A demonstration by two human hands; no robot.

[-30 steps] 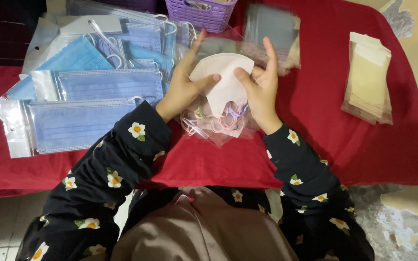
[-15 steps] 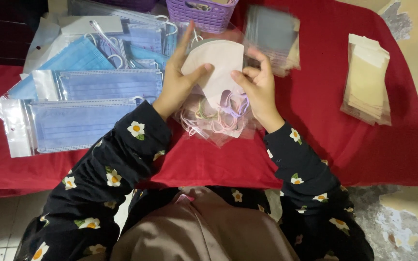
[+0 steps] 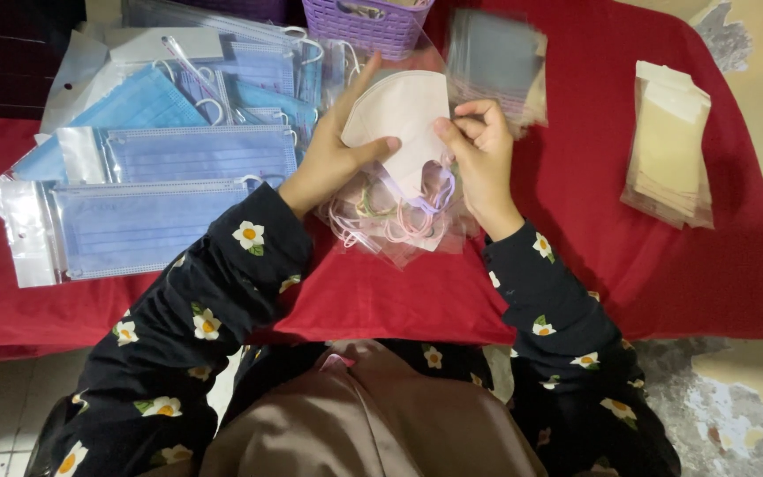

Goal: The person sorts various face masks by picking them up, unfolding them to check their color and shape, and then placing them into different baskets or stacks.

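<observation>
1. Several clear flat packs of blue face masks lie fanned on the red cloth to my left; a stack of tan sleeves sits far right, a purple basket at the top edge.
2. I see the pale pink folded mask held between both hands over a heap of bagged masks.
3. My left hand pinches its lower left edge with thumb on top; my right hand is curled, fingertips pinching its right edge.
4. Bare cloth lies open right of the hands.
</observation>
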